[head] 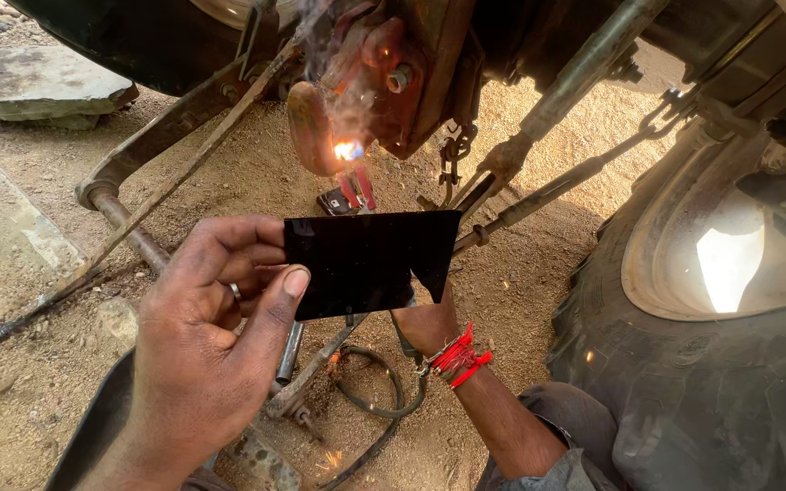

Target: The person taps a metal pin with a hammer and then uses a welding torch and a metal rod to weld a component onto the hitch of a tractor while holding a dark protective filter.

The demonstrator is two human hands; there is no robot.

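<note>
Dark, flat glass plate (370,262) with a chipped corner — pinched in the left hand (202,336); right hand (425,323) mostly hidden behind it, grip unclear — welding spark (347,150) beyond.

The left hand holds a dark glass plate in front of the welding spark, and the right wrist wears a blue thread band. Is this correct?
Not quite. In the head view the thread band on the right wrist is red, not blue. The left hand does hold the dark glass plate before the welding spark.
</note>
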